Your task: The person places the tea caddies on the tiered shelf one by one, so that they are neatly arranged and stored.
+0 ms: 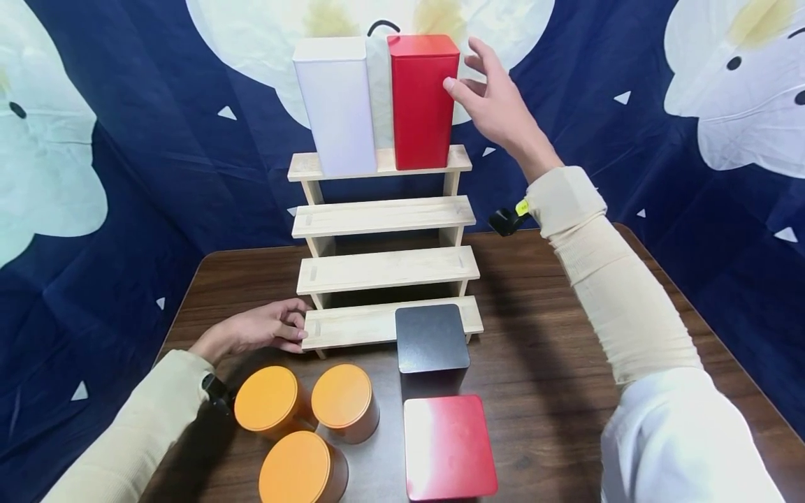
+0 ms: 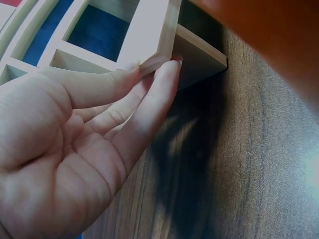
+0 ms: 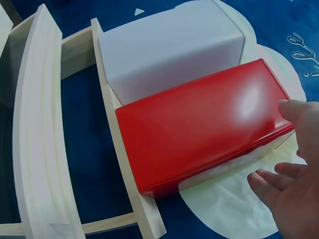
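Note:
A tall red tin point(image 1: 423, 105) and a tall white tin point(image 1: 339, 105) stand side by side on the top step of a wooden tiered shelf point(image 1: 385, 216). My right hand point(image 1: 499, 105) is at the red tin's right side, thumb tip at its upper edge. In the right wrist view the fingers point(image 3: 271, 184) are spread from the thumb and off the tin; whether the thumb touches it, I cannot tell. Low on the left, my left hand point(image 1: 267, 327) pinches the end of the bottom step, thumb above and fingers below, as the left wrist view shows at the board's corner point(image 2: 154, 57).
A black square tin point(image 1: 432, 339) stands before the bottom step, with another red tin point(image 1: 449, 447) nearer me. Three round orange-lidded tins point(image 1: 342, 396) are grouped at the left front. A dark wooden table point(image 1: 541, 335) carries everything; a blue patterned cloth point(image 1: 157, 161) hangs behind.

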The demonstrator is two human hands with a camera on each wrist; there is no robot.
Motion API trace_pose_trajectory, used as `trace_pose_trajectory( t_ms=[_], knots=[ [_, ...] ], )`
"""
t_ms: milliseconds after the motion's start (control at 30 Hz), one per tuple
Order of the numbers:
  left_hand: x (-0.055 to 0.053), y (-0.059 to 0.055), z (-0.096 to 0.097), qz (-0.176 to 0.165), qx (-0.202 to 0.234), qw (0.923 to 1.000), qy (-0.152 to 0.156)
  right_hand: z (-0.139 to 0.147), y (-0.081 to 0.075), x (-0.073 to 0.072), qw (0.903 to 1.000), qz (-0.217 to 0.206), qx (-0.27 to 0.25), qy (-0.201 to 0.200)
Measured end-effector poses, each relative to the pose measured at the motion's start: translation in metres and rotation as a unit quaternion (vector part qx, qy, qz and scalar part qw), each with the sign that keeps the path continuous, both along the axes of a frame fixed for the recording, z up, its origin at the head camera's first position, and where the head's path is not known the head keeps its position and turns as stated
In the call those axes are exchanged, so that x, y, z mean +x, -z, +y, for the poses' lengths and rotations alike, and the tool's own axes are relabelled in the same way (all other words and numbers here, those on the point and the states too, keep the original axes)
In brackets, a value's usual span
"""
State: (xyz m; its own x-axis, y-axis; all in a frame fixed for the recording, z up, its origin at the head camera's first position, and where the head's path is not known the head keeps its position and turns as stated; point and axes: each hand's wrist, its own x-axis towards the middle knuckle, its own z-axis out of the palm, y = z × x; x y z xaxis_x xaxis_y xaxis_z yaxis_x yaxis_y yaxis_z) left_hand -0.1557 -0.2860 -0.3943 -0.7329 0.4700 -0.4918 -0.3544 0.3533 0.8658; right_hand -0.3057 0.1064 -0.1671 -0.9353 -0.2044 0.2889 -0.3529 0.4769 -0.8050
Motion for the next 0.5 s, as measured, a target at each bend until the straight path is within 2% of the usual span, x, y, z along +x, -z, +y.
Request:
trace_pose_trajectory(
  t_ms=[267,500],
  knots=[
    [0.000,0.000,0.001,-0.006,0.011,0.9999,0.001,0.013,0.004,0.016,0.9981,0.046,-0.035,-0.023],
    [0.000,0.000,0.000,-0.008,0.017,0.9998,0.000,0.023,0.020,0.030,0.9943,0.065,-0.065,-0.053]
  ],
)
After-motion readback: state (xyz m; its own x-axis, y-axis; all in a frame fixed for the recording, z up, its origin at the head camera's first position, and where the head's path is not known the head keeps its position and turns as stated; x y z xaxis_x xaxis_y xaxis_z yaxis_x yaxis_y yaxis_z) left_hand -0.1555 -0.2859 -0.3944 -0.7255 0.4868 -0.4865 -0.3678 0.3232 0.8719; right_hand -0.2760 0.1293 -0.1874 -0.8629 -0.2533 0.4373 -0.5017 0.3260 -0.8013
